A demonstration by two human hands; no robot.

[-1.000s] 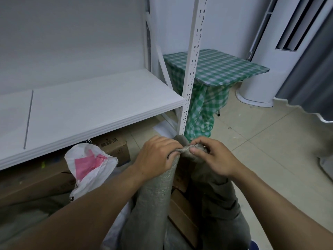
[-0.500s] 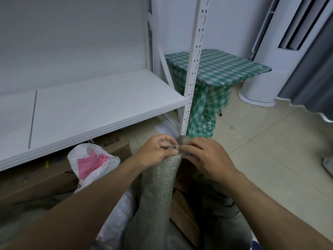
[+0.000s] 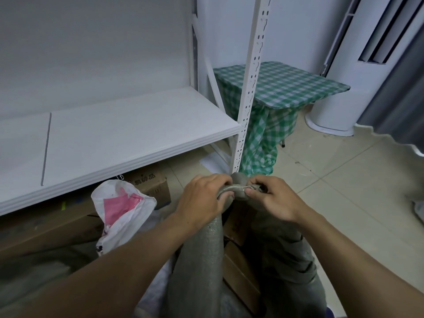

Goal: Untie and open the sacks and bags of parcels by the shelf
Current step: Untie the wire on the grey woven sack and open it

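Observation:
A grey woven sack (image 3: 197, 267) stands in front of me, its twisted corners tied in a knot (image 3: 238, 188) at the top. My left hand (image 3: 202, 200) grips the left strand just below the knot. My right hand (image 3: 273, 200) pinches the right side of the knot with thumb and fingers. Between the two strands, brown cardboard parcels (image 3: 238, 269) show inside the sack. A white and pink plastic bag (image 3: 119, 210) sits to the left, by the white shelf (image 3: 128, 134).
Cardboard boxes (image 3: 149, 182) lie under the shelf board. The shelf's perforated post (image 3: 250, 88) rises just behind the knot. A table with a green checked cloth (image 3: 282, 86) and a white standing air conditioner (image 3: 358, 83) are at the back right. Beige floor tiles (image 3: 339, 191) spread to the right.
Both hands have shifted on the knot: the right fingers now pinch its right side and the knot's loop shows more between the hands. The view moved slightly.

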